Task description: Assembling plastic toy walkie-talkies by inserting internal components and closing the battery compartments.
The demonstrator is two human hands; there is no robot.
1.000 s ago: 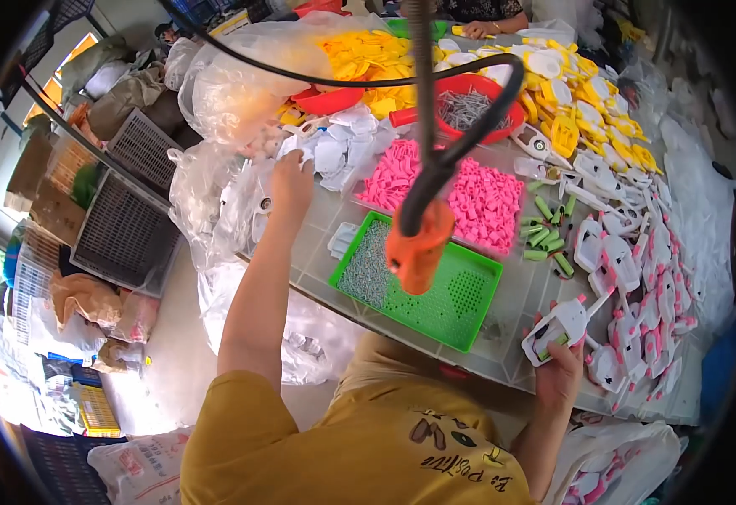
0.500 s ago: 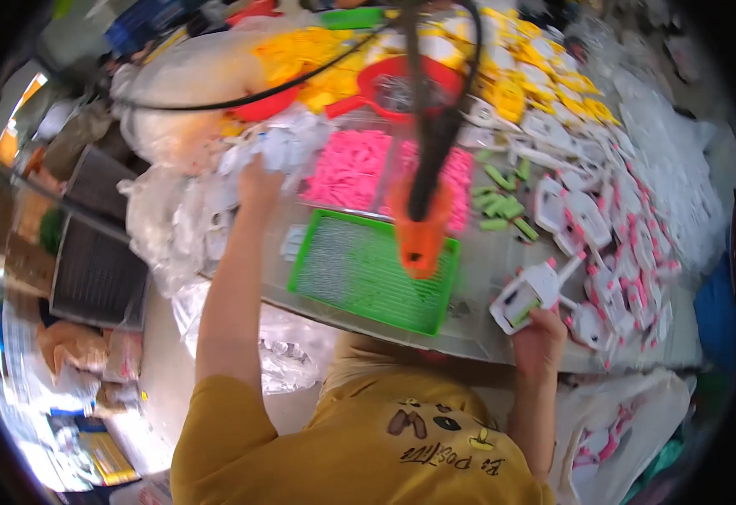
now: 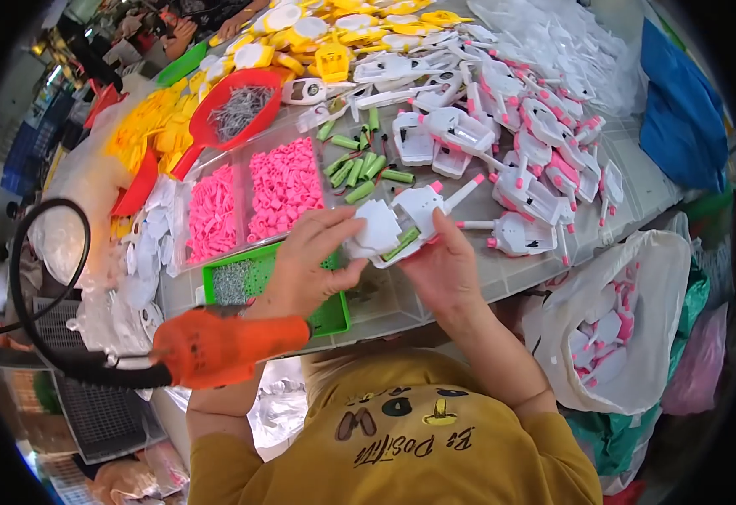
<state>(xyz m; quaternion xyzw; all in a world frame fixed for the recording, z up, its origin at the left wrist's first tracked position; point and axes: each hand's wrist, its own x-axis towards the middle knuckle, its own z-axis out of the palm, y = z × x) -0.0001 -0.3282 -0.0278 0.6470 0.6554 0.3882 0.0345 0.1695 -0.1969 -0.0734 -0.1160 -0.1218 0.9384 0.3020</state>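
My left hand pinches a flat white plastic cover between thumb and fingers. The cover is tilted over one end of a white plastic housing with pink tips, which my right hand grips from the near side. A green cylindrical battery shows inside the housing, partly under the cover. Just beyond my hands lie several loose green batteries with thin wires. Under my left wrist is a green tray with small metal screws at its left end.
An orange power screwdriver on a black cable hangs in front of my left forearm. Pink parts fill clear bins; a red pan holds screws. White housings pile up at right, beside a white bag. A co-worker's hand shows far left.
My left hand has come from the pile of white pieces to the housing with a cover. The housing has moved inward in my right hand. The view has turned right; the screwdriver appears farther left.
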